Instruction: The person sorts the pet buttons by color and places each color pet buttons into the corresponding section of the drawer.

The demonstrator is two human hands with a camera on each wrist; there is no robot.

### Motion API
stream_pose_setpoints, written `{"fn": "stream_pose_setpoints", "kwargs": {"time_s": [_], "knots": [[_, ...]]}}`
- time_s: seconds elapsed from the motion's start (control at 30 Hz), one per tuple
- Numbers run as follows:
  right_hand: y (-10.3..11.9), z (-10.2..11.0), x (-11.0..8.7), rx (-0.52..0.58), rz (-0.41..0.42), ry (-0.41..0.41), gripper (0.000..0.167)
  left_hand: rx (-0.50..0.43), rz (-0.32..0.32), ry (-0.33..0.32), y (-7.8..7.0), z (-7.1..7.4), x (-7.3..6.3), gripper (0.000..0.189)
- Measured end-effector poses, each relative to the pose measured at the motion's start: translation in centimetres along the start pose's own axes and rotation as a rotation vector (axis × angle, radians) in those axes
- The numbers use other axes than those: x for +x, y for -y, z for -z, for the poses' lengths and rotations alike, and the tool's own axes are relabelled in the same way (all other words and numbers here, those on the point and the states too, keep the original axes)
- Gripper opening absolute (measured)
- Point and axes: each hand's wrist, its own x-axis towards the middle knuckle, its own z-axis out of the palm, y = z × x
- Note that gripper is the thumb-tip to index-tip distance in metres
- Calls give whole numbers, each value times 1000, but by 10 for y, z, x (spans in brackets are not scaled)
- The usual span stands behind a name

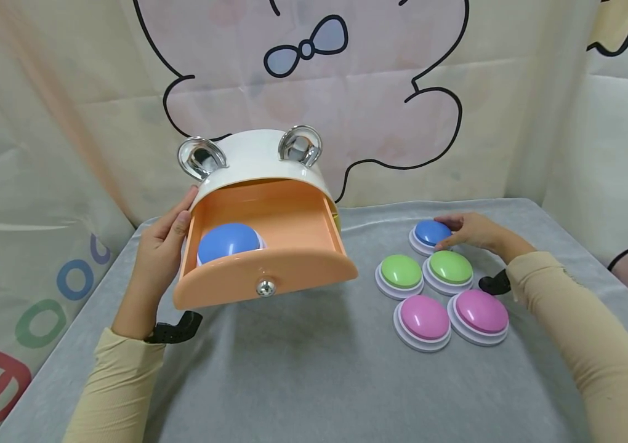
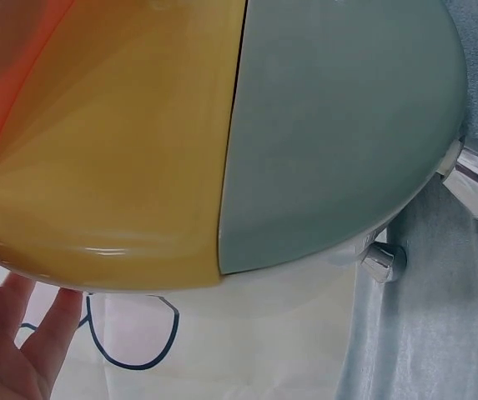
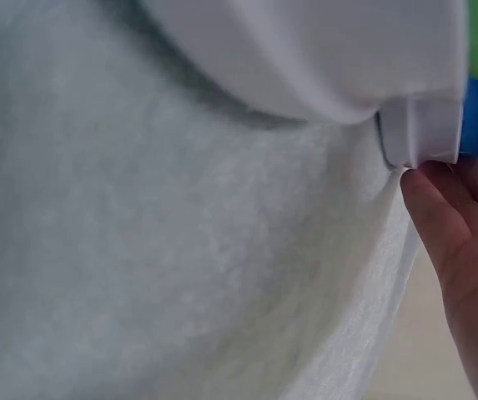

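Observation:
In the head view my left hand (image 1: 161, 258) grips the left side of a small drawer box (image 1: 255, 147), thumb in front. The box is white with chrome ear-like handles and is tilted up above the table. Its orange drawer (image 1: 297, 267) is pulled out, with a blue push button (image 1: 229, 240) inside at the left. Yellow (image 2: 113, 150) and grey-green (image 2: 339, 125) panels of the box show in the left wrist view. At the back right, my right hand (image 1: 477, 234) holds another blue push button (image 1: 431, 234) by its rim, with thumb and fingers on either side.
In front of the right hand stand two green push buttons (image 1: 401, 271) and two pink push buttons (image 1: 425, 317), close together. A grey cloth (image 1: 292, 381) covers the table. Printed curtains (image 1: 380, 123) hang behind and at both sides.

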Motion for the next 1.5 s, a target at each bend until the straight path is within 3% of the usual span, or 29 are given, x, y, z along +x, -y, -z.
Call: {"fn": "stream_pose_setpoints", "kwargs": {"time_s": [0.3, 0.47, 0.97, 1.23, 1.5], "knots": [[5, 3, -5, -59, -16, -78, 94, -46, -49, -15, 0, -2, 1, 41], [19, 10, -11, -70, 11, -123, 93, -68, -72, -34, 0, -2, 0, 40], [103, 13, -40, 92, 85, -186, 81, -63, -63, -33, 0, -1, 0, 41], [151, 15, -65, 118, 191, -222, 70, -64, -60, -32, -1, -2, 1, 41], [189, 7, -79, 101, 209, -223, 70, -59, -56, -28, 0, -2, 1, 41]]}}
